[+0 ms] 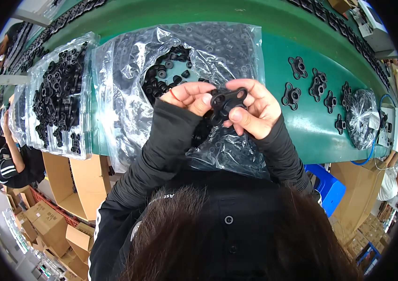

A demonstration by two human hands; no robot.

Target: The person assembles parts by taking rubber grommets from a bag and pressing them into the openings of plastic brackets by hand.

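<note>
Above the torn-open plastic bag, both my hands hold a black three-lobed plastic part (pixel 230 100) with round holes in its arms. My left hand (pixel 190 97) pinches its left side between thumb and fingers; a red band circles one finger. From the right, my right hand (pixel 257 112) grips the same part, thumb pressed on its near face. Whether a smaller piece sits between my left fingertips cannot be seen. Small black ring-shaped pieces (pixel 162 73) show through the hole in the clear bag (pixel 119 89).
Several similar black lobed parts (pixel 291 96) lie on the green table (pixel 309 131) to the right, beside a bundled clear bag (pixel 364 119). A clear tray (pixel 84 140) of black parts stands left. Conveyor rows (pixel 320 14) run behind. Cardboard boxes (pixel 91 185), a blue bin (pixel 325 187) and another person (pixel 9 159) are nearby.
</note>
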